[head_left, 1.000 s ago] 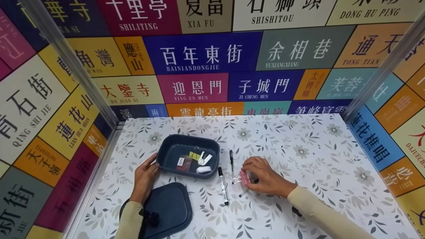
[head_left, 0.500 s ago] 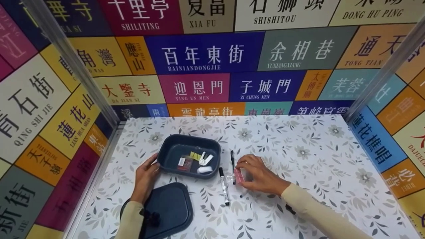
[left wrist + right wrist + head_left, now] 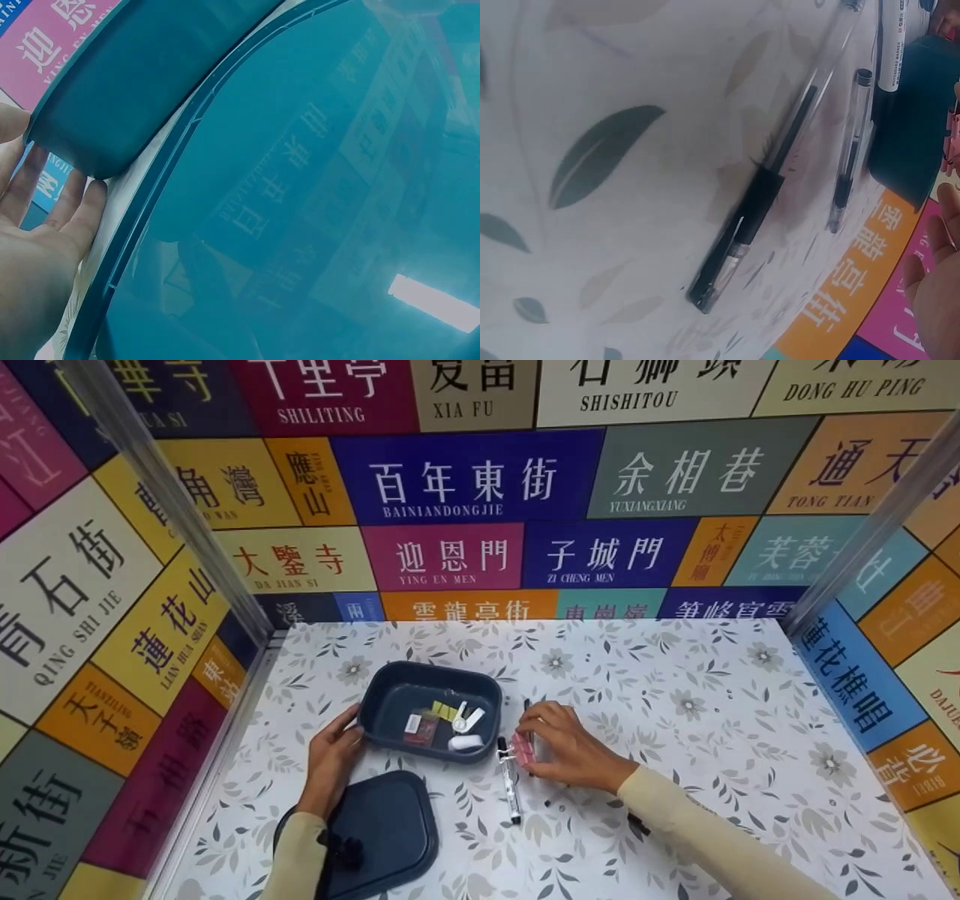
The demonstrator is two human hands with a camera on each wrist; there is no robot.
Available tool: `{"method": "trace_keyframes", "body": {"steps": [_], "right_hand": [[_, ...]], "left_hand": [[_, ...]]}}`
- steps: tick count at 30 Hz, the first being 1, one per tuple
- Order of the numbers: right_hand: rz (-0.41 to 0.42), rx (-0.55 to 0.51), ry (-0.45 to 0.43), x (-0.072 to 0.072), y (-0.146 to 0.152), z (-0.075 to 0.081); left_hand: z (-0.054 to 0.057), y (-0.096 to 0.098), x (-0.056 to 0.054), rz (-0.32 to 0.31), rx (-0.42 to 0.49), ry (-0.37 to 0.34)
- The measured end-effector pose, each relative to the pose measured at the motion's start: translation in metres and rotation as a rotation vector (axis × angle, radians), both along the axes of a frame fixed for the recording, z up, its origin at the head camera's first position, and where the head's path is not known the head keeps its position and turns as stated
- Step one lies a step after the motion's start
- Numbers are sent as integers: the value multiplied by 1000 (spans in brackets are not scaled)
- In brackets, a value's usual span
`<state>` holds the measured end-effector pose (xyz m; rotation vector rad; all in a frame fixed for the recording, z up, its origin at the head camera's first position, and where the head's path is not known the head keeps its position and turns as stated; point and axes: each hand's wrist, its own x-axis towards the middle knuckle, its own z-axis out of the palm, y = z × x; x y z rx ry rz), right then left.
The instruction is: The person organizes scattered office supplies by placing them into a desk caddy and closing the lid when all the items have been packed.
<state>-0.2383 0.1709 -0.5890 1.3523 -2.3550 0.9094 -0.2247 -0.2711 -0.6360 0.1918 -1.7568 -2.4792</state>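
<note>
My left hand (image 3: 334, 754) is at the left end of a dark blue-grey plastic box (image 3: 375, 742); in the left wrist view its fingers (image 3: 64, 206) lie fairly straight against the outer wall, up to the rim. My right hand (image 3: 574, 746) pinches pink binder clips (image 3: 523, 748) with silver wire handles, just right of the box and over the cap end of a whiteboard marker (image 3: 511, 791). In the right wrist view the pink clips (image 3: 952, 142) show only at the edge. Inside the box lie a small reddish packet (image 3: 426, 729), yellow pieces (image 3: 444, 710) and white items (image 3: 466, 742).
A dark lid (image 3: 386, 832) lies in front of the box, partly under the left forearm. One clear pen (image 3: 847, 154) lies behind the marker; another clear pen (image 3: 754, 206) lies near the right forearm. A patterned cloth (image 3: 675, 675) covers the table. Printed panels (image 3: 465, 480) stand around it.
My right hand has moved left with the binder clips, from beside the pen to over the marker near the box. My left hand has stayed at the box.
</note>
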Motion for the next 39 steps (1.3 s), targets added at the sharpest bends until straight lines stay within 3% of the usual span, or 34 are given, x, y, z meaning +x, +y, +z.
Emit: {"method": "trace_keyframes", "body": {"steps": [5,16,39], "right_hand": [[7,7,15,-4,-9,2],[-8,53,-69,-10,-22,8],[59,55,24,-23,-63,13]], "left_hand": [[0,-1,0,-8,5,-18],[1,1,-1,-7,29,-23],[0,-1,-1,13,-38,-12]]}}
